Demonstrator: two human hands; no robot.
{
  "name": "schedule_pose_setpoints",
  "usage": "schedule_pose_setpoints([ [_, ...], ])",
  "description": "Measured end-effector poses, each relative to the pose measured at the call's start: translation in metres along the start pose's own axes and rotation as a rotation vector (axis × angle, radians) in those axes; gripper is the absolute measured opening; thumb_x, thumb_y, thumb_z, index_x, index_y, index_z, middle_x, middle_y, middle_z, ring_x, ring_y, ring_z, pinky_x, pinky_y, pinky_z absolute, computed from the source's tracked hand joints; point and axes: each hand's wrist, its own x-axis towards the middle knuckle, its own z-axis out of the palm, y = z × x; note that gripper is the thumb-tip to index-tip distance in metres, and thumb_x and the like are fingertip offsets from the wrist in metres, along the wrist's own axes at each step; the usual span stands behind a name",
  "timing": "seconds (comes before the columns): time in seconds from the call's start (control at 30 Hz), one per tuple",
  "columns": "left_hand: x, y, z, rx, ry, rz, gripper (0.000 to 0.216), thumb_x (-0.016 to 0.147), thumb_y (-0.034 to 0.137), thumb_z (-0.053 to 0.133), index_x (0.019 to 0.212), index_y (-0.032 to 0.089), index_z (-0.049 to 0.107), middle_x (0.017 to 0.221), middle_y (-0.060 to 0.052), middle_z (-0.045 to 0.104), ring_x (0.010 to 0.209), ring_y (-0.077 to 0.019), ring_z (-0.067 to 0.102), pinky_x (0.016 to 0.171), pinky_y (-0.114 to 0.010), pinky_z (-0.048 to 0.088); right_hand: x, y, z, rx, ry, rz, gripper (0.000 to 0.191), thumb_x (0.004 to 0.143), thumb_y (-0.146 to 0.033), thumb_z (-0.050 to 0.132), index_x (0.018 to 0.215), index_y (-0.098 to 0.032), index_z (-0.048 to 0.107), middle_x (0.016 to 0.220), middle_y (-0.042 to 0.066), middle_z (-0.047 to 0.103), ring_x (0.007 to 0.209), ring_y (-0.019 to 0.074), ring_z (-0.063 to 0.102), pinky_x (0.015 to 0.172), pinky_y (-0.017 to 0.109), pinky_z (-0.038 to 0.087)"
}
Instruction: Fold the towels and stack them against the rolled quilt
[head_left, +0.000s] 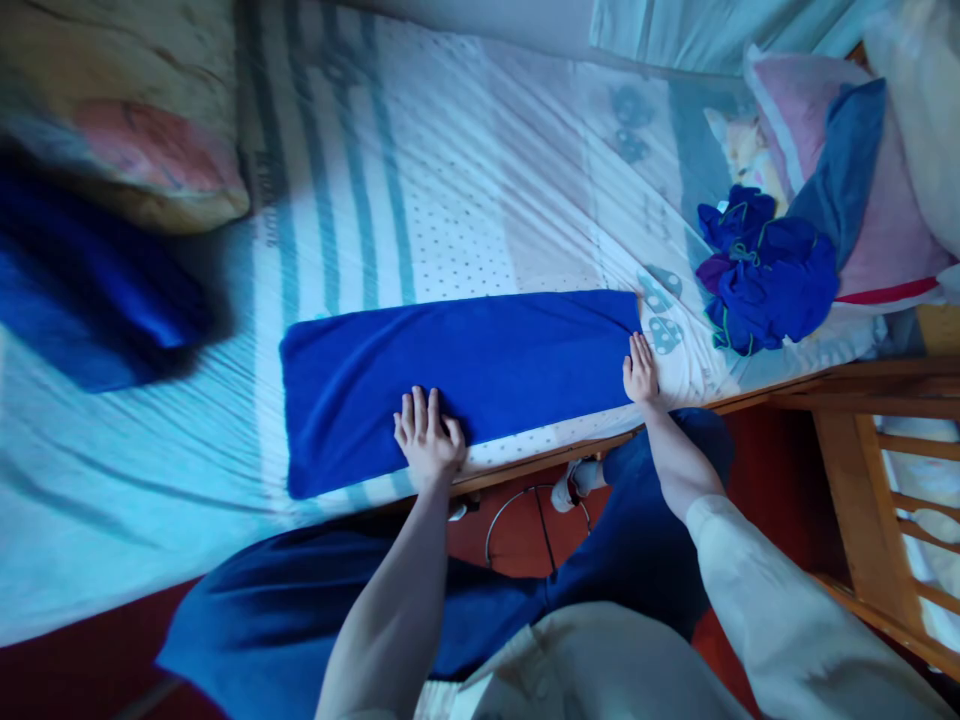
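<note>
A blue cloth (480, 360), folded into a long flat rectangle, lies across the bed near its front edge. My left hand (430, 440) presses flat on the cloth's near edge, fingers spread a little. At the cloth's right end, my right hand (640, 372) rests with its fingers stretched out on the corner. Slight creases run over the cloth's surface. Whether it is a towel or a garment I cannot tell.
A crumpled blue garment (776, 270) with green trim lies at the right beside a pink pillow (817, 130). Folded dark blue fabric (90, 290) and a patterned pillow (150, 130) are at the left. A wooden bed frame (840, 480) stands at the right.
</note>
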Motion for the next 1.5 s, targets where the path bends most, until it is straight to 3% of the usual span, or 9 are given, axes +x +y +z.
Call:
schedule_pose_setpoints([
  [0.17, 0.001, 0.004, -0.001, -0.001, 0.009, -0.005, 0.06, 0.093, 0.027, 0.043, 0.151, 0.015, 0.048, 0.163, -0.015, 0.038, 0.155, -0.0293, 0.026, 0.127, -0.056, 0.018, 0.004, 0.003, 0.0, -0.05, 0.015, 0.007, 0.058, 0.103, -0.027, 0.024, 0.153, -0.004, 0.041, 0.159, 0.021, 0.042, 0.153, 0.0207, 0.031, 0.125, 0.044, 0.029],
  [0.27, 0.003, 0.004, -0.001, -0.024, 0.005, -0.021, 0.059, 0.093, 0.027, 0.044, 0.15, 0.014, 0.049, 0.163, -0.014, 0.038, 0.155, -0.0291, 0.026, 0.127, -0.055, 0.017, 0.005, -0.016, 0.005, -0.074, 0.073, 0.055, 0.058, 0.102, -0.024, 0.025, 0.154, -0.005, 0.038, 0.16, 0.022, 0.039, 0.154, 0.0237, 0.028, 0.125, 0.05, 0.027],
  [0.37, 0.005, 0.002, 0.0, -0.036, 0.004, -0.03, 0.059, 0.092, 0.027, 0.044, 0.149, 0.013, 0.05, 0.163, -0.014, 0.036, 0.155, -0.0286, 0.025, 0.128, -0.053, 0.016, -0.005, -0.075, 0.02, -0.045, 0.118, 0.072, 0.058, 0.102, -0.025, 0.025, 0.157, -0.007, 0.033, 0.164, 0.021, 0.031, 0.157, 0.0269, 0.02, 0.125, 0.058, 0.022],
  [0.57, 0.005, 0.0, 0.001, -0.045, 0.0, -0.035, 0.059, 0.092, 0.027, 0.043, 0.15, 0.013, 0.049, 0.163, -0.014, 0.036, 0.156, -0.0275, 0.025, 0.128, -0.052, 0.015, -0.054, -0.25, 0.067, 0.218, -0.035, -0.078, 0.061, 0.104, -0.03, 0.03, 0.162, -0.016, 0.024, 0.169, 0.014, 0.021, 0.159, 0.0262, 0.011, 0.126, 0.06, 0.015],
  [0.67, 0.004, -0.002, 0.003, -0.049, -0.013, -0.03, 0.06, 0.093, 0.031, 0.045, 0.15, 0.013, 0.048, 0.164, -0.014, 0.035, 0.156, -0.028, 0.023, 0.128, -0.052, 0.014, -0.07, -0.294, 0.081, 0.251, -0.147, -0.081, 0.061, 0.103, -0.029, 0.037, 0.162, -0.017, 0.028, 0.17, 0.013, 0.021, 0.159, 0.0275, 0.011, 0.127, 0.06, 0.012],
  [0.9, 0.005, -0.004, 0.004, -0.055, -0.036, -0.022, 0.063, 0.096, 0.038, 0.046, 0.154, 0.015, 0.043, 0.165, -0.014, 0.032, 0.157, -0.0284, 0.019, 0.129, -0.054, 0.012, -0.073, -0.293, 0.089, 0.247, -0.104, -0.096, 0.059, 0.101, -0.026, 0.036, 0.159, -0.017, 0.034, 0.168, 0.011, 0.028, 0.158, 0.0251, 0.015, 0.128, 0.057, 0.011],
  [1.2, 0.005, -0.007, 0.009, -0.151, -0.066, 0.015, 0.055, 0.1, 0.033, 0.04, 0.15, 0.011, 0.046, 0.165, -0.019, 0.03, 0.158, -0.0282, 0.015, 0.129, -0.059, 0.01, -0.077, -0.293, 0.097, 0.199, -0.078, -0.093, 0.059, 0.101, -0.023, 0.035, 0.159, -0.019, 0.035, 0.167, 0.01, 0.031, 0.158, 0.0242, 0.019, 0.128, 0.055, 0.012],
  [1.37, 0.028, 0.007, 0.021, -0.33, -0.189, 0.251, 0.051, 0.101, 0.024, 0.027, 0.147, 0.016, 0.049, 0.158, -0.013, 0.046, 0.153, -0.019, 0.031, 0.127, -0.047, 0.029, -0.077, -0.287, 0.104, 0.142, -0.114, -0.088, 0.061, 0.099, -0.023, 0.042, 0.16, -0.02, 0.035, 0.166, 0.009, 0.032, 0.157, 0.0245, 0.019, 0.129, 0.052, 0.012],
  [1.5, 0.042, 0.006, 0.022, -0.413, -0.259, 0.326, 0.051, 0.1, 0.022, 0.028, 0.145, 0.015, 0.05, 0.155, -0.013, 0.05, 0.15, -0.0196, 0.038, 0.124, -0.045, 0.037, -0.078, -0.289, 0.104, 0.139, -0.1, -0.1, 0.062, 0.098, -0.026, 0.043, 0.159, -0.017, 0.036, 0.165, 0.011, 0.034, 0.157, 0.0276, 0.02, 0.128, 0.054, 0.012],
])
